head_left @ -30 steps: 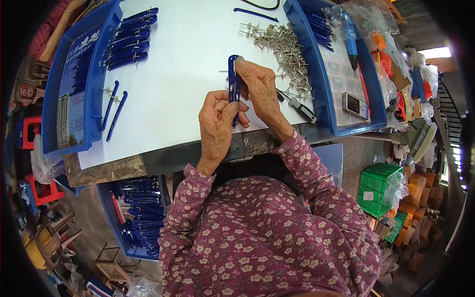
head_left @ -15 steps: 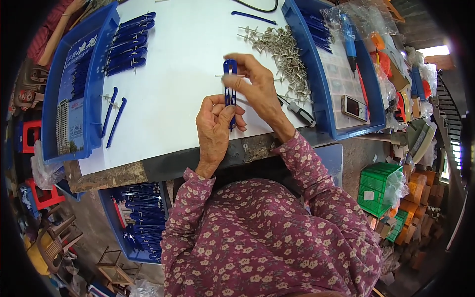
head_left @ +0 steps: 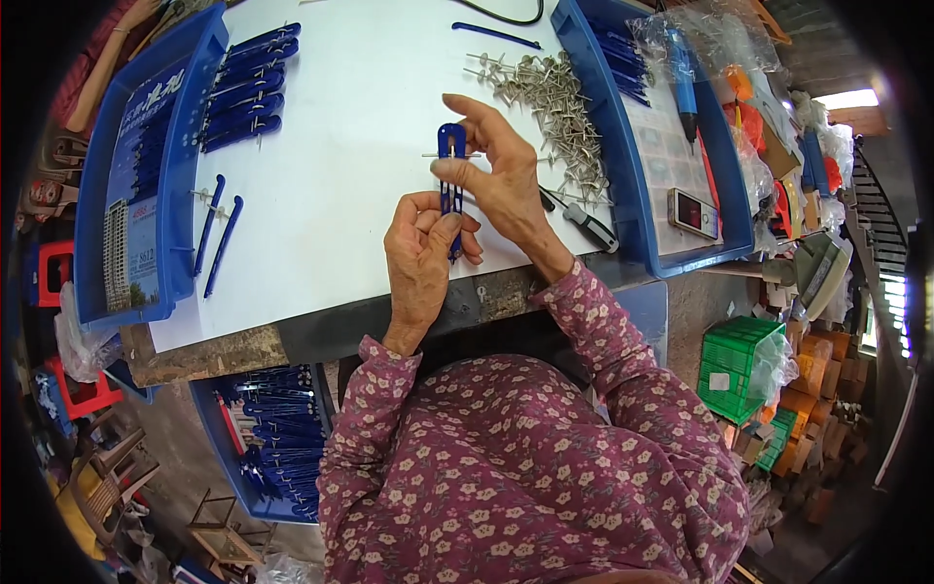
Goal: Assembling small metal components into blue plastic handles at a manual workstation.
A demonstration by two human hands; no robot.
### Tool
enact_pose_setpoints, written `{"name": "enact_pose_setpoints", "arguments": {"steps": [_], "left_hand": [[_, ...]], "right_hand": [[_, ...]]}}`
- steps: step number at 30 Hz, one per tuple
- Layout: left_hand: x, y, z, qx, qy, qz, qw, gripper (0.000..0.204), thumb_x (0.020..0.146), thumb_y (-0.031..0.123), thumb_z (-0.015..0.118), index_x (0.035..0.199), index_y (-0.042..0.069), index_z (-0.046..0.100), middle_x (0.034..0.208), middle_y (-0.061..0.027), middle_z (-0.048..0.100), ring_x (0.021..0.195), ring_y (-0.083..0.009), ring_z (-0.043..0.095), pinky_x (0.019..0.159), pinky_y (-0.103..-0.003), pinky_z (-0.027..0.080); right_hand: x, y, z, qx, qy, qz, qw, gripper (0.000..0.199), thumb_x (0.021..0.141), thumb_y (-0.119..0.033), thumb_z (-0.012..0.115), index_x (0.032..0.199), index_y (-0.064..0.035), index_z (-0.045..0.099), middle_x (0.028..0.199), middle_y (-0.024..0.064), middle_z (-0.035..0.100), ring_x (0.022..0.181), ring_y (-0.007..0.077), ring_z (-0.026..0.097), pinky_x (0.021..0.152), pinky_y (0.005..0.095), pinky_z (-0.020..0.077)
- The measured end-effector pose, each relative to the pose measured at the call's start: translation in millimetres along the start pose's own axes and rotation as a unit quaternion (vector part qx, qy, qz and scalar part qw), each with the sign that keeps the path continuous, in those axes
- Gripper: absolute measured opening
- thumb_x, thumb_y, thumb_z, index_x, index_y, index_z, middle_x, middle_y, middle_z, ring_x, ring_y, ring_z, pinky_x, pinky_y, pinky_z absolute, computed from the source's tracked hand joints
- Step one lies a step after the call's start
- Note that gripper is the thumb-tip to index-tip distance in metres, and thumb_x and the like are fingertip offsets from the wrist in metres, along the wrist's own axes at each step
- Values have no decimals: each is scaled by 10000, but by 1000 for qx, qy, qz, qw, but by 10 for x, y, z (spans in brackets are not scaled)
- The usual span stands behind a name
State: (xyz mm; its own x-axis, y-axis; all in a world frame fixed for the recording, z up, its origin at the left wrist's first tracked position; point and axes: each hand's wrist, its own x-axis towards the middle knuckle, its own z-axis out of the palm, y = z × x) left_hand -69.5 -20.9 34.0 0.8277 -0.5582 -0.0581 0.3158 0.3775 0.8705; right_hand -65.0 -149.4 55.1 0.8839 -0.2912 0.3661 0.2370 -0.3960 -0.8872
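Upright above the white tabletop is a narrow, slotted blue plastic piece (head_left: 451,136), with a thin metal pin (head_left: 428,155) passing crosswise near its rounded top. My left hand (head_left: 420,253) is closed around its lower part, thumb in front. My right hand (head_left: 506,170) lays its thumb across the piece just below the pin; the index finger is raised and apart from it. To the right lies a heap of metal pins with round heads (head_left: 564,112). Two slim blue strips (head_left: 222,245) with metal pins rest at the left, near stacked blue plastic pieces (head_left: 245,92).
Blue trays stand at the left (head_left: 180,224) and right (head_left: 632,195); the right one holds a phone (head_left: 693,213) and a blue power screwdriver (head_left: 683,83). A screwdriver (head_left: 592,228) lies near the table edge. Below is a bin of blue pieces (head_left: 282,438). Another person's arm (head_left: 97,73) shows at far left.
My right index finger has lifted off the top of the blue piece, and the thumb has slid slightly lower. My left hand keeps its hold.
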Motion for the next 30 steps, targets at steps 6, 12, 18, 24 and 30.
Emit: {"name": "enact_pose_setpoints", "arguments": {"steps": [6, 12, 18, 24, 30], "left_hand": [[-8, 0, -13, -14, 9, -2, 1000, 144, 885, 56, 455, 976, -42, 405, 773, -140, 571, 589, -134, 552, 534, -249, 493], [-11, -11, -29, -13, 12, -3, 1000, 151, 883, 66, 463, 975, -40, 406, 770, -139, 572, 585, -133, 552, 534, -249, 493], [-25, 4, -40, -11, 16, -2, 1000, 146, 883, 66, 461, 967, -38, 402, 773, -139, 572, 591, -134, 555, 536, -251, 496], [-35, -19, -57, -11, 18, 5, 1000, 136, 884, 52, 452, 970, -39, 402, 774, -139, 571, 595, -134, 556, 538, -252, 498], [-42, -6, -63, -10, 23, 9, 1000, 134, 886, 54, 453, 969, -39, 404, 773, -134, 572, 593, -132, 555, 537, -251, 498]], "right_hand": [[16, 10, 1, -3, -7, 152, 988, 482, 743, -139, 648, 1167, 21, 484, 762, 35, 555, 719, 95, 518, 680, 221, 445], [29, 0, 116, -28, 49, -15, 998, 374, 849, -214, 555, 1125, 35, 514, 710, 20, 530, 621, 64, 477, 533, 206, 394], [39, 18, 134, -6, 23, 87, 996, 373, 804, -194, 598, 1096, 29, 535, 695, 12, 506, 622, 56, 451, 548, 198, 378], [-1, -43, 156, 45, 28, 42, 998, 320, 854, -227, 544, 1050, 25, 569, 684, 15, 528, 616, 62, 464, 543, 194, 385], [-47, -20, 136, 29, -11, 58, 998, 493, 793, -202, 593, 1203, 20, 432, 795, 100, 567, 663, 135, 529, 581, 264, 430]]}}
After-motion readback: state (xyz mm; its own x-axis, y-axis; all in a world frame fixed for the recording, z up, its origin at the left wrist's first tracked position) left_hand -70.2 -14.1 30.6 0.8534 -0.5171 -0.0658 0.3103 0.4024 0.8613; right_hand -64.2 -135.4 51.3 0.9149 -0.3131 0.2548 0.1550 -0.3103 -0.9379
